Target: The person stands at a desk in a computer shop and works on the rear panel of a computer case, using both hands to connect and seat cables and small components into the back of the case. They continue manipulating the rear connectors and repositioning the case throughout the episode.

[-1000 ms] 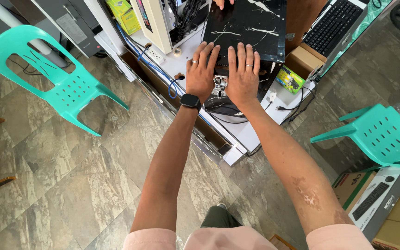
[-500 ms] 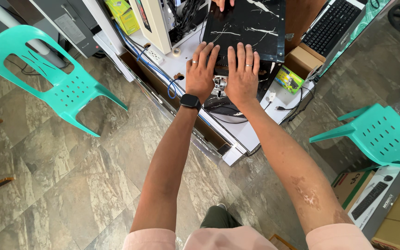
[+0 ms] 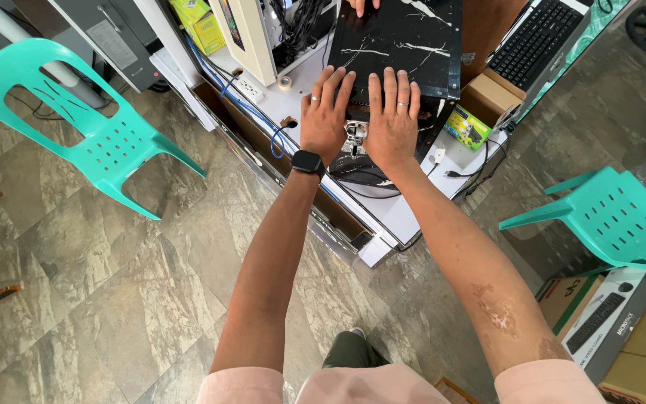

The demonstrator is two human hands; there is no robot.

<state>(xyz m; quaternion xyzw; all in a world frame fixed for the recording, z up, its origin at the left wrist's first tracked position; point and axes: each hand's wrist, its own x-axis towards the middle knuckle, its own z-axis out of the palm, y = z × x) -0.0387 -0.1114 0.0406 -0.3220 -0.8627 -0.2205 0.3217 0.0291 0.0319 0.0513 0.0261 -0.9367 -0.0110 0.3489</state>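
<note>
Head view: the glossy black white-veined rectangular panel (image 3: pixel 401 45) lies flat on the white work table (image 3: pixel 413 213), long axis running away from the person. The left hand (image 3: pixel 324 116) and right hand (image 3: pixel 392 120) rest flat, fingers spread, on the panel's near edge, gripping nothing. Another person's hand (image 3: pixel 362 6) touches the panel's far edge. A black keyboard (image 3: pixel 534 39) lies right of the panel.

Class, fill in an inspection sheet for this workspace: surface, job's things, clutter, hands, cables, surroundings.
Surface: white bench top, crowded.
Job's things: black marble-patterned flat panel, lying flat.
Clutter: green-yellow small box; brown cardboard box; black keyboard.
Hands: left hand and right hand, fingers spread flat at the panel's near edge; another person's hand at the far edge.
Cables: blue cable; white power strip.
Surroundings: teal plastic chair; second teal chair; stone-tile floor.
</note>
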